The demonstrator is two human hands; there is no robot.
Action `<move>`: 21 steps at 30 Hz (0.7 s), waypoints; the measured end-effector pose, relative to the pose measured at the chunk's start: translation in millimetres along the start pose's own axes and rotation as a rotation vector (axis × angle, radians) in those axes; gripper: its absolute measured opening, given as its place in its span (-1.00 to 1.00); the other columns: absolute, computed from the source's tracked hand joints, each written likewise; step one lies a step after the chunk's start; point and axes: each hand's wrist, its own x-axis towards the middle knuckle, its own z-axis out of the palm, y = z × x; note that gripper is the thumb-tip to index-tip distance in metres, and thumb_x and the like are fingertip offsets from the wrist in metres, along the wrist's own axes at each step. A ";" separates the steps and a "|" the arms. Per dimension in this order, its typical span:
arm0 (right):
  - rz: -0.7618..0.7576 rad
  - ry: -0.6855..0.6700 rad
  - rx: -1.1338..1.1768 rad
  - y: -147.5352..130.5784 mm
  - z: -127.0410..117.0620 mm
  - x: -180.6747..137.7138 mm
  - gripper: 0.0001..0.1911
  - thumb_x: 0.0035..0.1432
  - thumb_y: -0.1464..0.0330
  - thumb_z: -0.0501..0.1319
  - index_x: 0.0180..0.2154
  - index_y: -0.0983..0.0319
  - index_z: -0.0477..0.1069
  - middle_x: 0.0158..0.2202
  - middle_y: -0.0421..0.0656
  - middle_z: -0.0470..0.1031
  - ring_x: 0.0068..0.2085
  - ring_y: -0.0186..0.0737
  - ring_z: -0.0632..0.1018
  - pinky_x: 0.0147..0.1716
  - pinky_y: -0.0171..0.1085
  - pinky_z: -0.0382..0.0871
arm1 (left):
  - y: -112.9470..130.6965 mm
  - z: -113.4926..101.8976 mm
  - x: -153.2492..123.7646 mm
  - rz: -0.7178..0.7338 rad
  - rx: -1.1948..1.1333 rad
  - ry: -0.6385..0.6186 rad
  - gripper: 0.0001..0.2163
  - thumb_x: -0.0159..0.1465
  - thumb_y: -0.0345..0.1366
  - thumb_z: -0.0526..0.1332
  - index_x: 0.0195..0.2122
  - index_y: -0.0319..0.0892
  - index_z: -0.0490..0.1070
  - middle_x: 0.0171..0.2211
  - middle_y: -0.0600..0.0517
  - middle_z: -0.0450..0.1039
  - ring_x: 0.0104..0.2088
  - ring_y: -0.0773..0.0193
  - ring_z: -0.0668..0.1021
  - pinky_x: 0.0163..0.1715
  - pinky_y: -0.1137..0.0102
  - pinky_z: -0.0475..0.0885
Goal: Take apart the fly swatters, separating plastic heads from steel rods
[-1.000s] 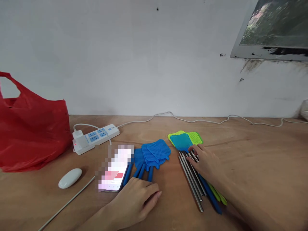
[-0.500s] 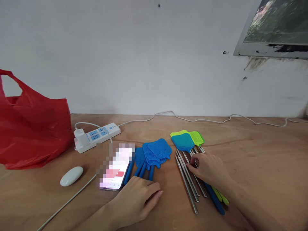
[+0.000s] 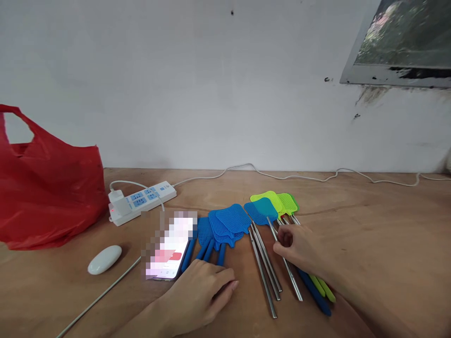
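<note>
Moved: three loose rods (image 3: pixel 263 263) now lie apart, left of the right hand.
Right hand (image 3: pixel 298 248): fingers pinch teal swatter (image 3: pixel 262 210) rod.
Left hand (image 3: pixel 202 291): flat, relaxed, on blue swatter (image 3: pixel 229 219) handles.
Table (image 3: pixel 369 225): phone (image 3: pixel 168 251) beside.

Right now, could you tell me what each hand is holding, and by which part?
The right hand pinches a swatter's metal rod at mid-length. The left hand rests on the blue swatters' handles, gripping nothing.
</note>
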 end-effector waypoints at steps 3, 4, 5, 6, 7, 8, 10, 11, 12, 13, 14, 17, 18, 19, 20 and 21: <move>-0.039 -0.103 0.282 2.3 1.2 -0.3 -0.90 0.15 0.38 0.06 -0.41 0.14 0.28 -0.66 -0.33 0.34 -0.62 -0.28 0.35 -0.56 -0.32 0.12 | -0.7 1.4 -0.9 -0.010 0.007 0.011 -0.74 0.48 -0.32 -0.01 -0.40 -0.12 0.24 -0.48 0.11 0.46 -0.49 0.24 0.51 -0.52 0.34 0.08; -0.052 -0.124 0.336 2.3 1.8 -0.7 -0.89 0.19 0.39 0.01 -0.36 0.14 0.28 -0.66 -0.34 0.33 -0.64 -0.29 0.33 -0.57 -0.32 0.11 | -1.0 2.0 -1.3 -0.015 0.008 0.017 -0.74 0.48 -0.32 -0.01 -0.40 -0.12 0.25 -0.48 0.10 0.47 -0.49 0.23 0.52 -0.51 0.34 0.08; -0.078 -0.122 0.355 1.9 2.4 -1.2 -0.86 0.23 0.39 -0.01 -0.32 0.14 0.29 -0.64 -0.34 0.35 -0.63 -0.28 0.35 -0.56 -0.32 0.13 | -1.4 2.7 -1.6 -0.022 0.009 0.026 -0.74 0.48 -0.31 -0.01 -0.40 -0.12 0.26 -0.48 0.10 0.47 -0.48 0.23 0.52 -0.51 0.33 0.08; -0.119 -0.095 0.340 1.2 3.0 -1.9 -0.84 0.25 0.39 -0.02 -0.30 0.14 0.31 -0.59 -0.31 0.39 -0.58 -0.26 0.39 -0.53 -0.31 0.16 | -1.9 3.5 -1.8 -0.030 0.009 0.034 -0.74 0.48 -0.32 -0.01 -0.39 -0.12 0.27 -0.47 0.10 0.47 -0.48 0.22 0.52 -0.51 0.33 0.08; -0.168 -0.061 0.297 0.1 3.6 -2.7 -0.83 0.28 0.38 -0.02 -0.28 0.15 0.33 -0.52 -0.27 0.45 -0.51 -0.24 0.44 -0.48 -0.31 0.19 | -2.4 4.2 -2.0 -0.036 0.009 0.046 -0.74 0.48 -0.32 -0.01 -0.39 -0.12 0.28 -0.48 0.10 0.47 -0.49 0.22 0.52 -0.51 0.33 0.08; -0.212 -0.034 0.229 -1.3 4.2 -3.8 -0.81 0.31 0.36 -0.01 -0.27 0.16 0.36 -0.45 -0.23 0.49 -0.44 -0.21 0.48 -0.44 -0.30 0.21 | -2.9 5.0 -2.0 -0.042 0.010 0.060 -0.74 0.47 -0.32 -0.01 -0.39 -0.13 0.29 -0.48 0.10 0.47 -0.49 0.22 0.52 -0.51 0.33 0.08; -0.283 -0.022 0.053 -4.9 5.7 -6.9 -0.77 0.36 0.30 0.01 -0.21 0.16 0.43 -0.40 -0.18 0.54 -0.40 -0.17 0.51 -0.42 -0.28 0.18 | -4.0 6.3 -1.5 -0.051 0.011 0.091 -0.74 0.47 -0.32 -0.02 -0.37 -0.13 0.32 -0.48 0.09 0.47 -0.49 0.22 0.52 -0.51 0.33 0.08; -0.319 -0.028 -0.039 -7.1 6.4 -8.9 -0.75 0.38 0.27 0.02 -0.17 0.15 0.46 -0.42 -0.18 0.55 -0.42 -0.15 0.52 -0.43 -0.27 0.15 | -4.4 6.8 -1.2 -0.057 0.011 0.106 -0.74 0.47 -0.33 -0.02 -0.36 -0.13 0.33 -0.48 0.09 0.48 -0.49 0.22 0.52 -0.50 0.33 0.08; -0.359 -0.038 -0.126 -9.6 7.0 -11.2 -0.75 0.38 0.25 0.04 -0.12 0.13 0.48 -0.44 -0.17 0.56 -0.43 -0.13 0.52 -0.44 -0.26 0.10 | -4.7 7.1 -0.8 -0.065 0.011 0.120 -0.74 0.47 -0.33 -0.02 -0.36 -0.13 0.34 -0.48 0.09 0.48 -0.49 0.22 0.52 -0.50 0.33 0.08; -0.403 -0.050 -0.199 -12.1 7.6 -13.6 -0.75 0.38 0.23 0.07 -0.09 0.12 0.49 -0.45 -0.17 0.57 -0.44 -0.11 0.53 -0.45 -0.25 0.06 | -4.8 7.1 -0.3 -0.076 0.010 0.131 -0.74 0.47 -0.33 -0.02 -0.36 -0.14 0.35 -0.49 0.08 0.47 -0.50 0.22 0.52 -0.50 0.33 0.09; -0.445 -0.066 -0.247 -14.5 7.9 -15.8 -0.76 0.37 0.22 0.09 -0.08 0.10 0.50 -0.45 -0.17 0.58 -0.43 -0.10 0.54 -0.45 -0.25 0.03 | -4.8 6.9 0.1 -0.090 0.009 0.138 -0.73 0.47 -0.34 -0.03 -0.37 -0.14 0.35 -0.50 0.08 0.47 -0.50 0.22 0.52 -0.50 0.33 0.09; -0.490 -0.093 -0.308 -18.3 8.2 -19.5 -0.77 0.37 0.21 0.11 -0.19 0.09 0.54 -0.51 -0.18 0.56 -0.47 -0.12 0.55 -0.48 -0.23 -0.05 | -3.8 5.4 0.9 -0.128 0.002 0.157 -0.71 0.45 -0.34 -0.02 -0.42 -0.14 0.33 -0.53 0.08 0.44 -0.53 0.24 0.50 -0.52 0.35 0.08; -0.471 -0.068 -0.324 -17.8 8.2 -19.3 -0.74 0.37 0.20 0.11 -0.26 0.10 0.53 -0.53 -0.18 0.55 -0.49 -0.14 0.54 -0.49 -0.23 -0.08 | -3.4 4.8 1.1 -0.137 -0.001 0.164 -0.71 0.44 -0.34 -0.01 -0.44 -0.14 0.32 -0.54 0.09 0.44 -0.54 0.24 0.49 -0.53 0.35 0.07; -0.447 -0.030 -0.340 -16.2 8.3 -18.5 -0.72 0.36 0.19 0.11 -0.31 0.12 0.52 -0.54 -0.17 0.55 -0.50 -0.14 0.54 -0.49 -0.23 -0.09 | -3.0 4.3 1.2 -0.144 -0.003 0.173 -0.71 0.43 -0.34 -0.01 -0.45 -0.14 0.32 -0.55 0.09 0.43 -0.55 0.25 0.48 -0.53 0.35 0.06; -0.421 0.013 -0.357 -13.8 8.5 -17.2 -0.71 0.36 0.18 0.11 -0.33 0.13 0.51 -0.54 -0.16 0.54 -0.51 -0.14 0.53 -0.50 -0.23 -0.09 | -2.6 3.8 1.3 -0.149 -0.005 0.180 -0.71 0.43 -0.34 0.00 -0.46 -0.14 0.31 -0.56 0.09 0.42 -0.56 0.25 0.47 -0.54 0.35 0.05; -0.400 0.054 -0.372 -10.8 8.9 -15.6 -0.71 0.35 0.17 0.12 -0.33 0.14 0.51 -0.55 -0.16 0.54 -0.51 -0.14 0.53 -0.50 -0.24 -0.09 | -2.4 3.5 1.4 -0.154 -0.008 0.183 -0.71 0.42 -0.35 0.00 -0.46 -0.14 0.31 -0.57 0.09 0.42 -0.56 0.26 0.46 -0.54 0.35 0.05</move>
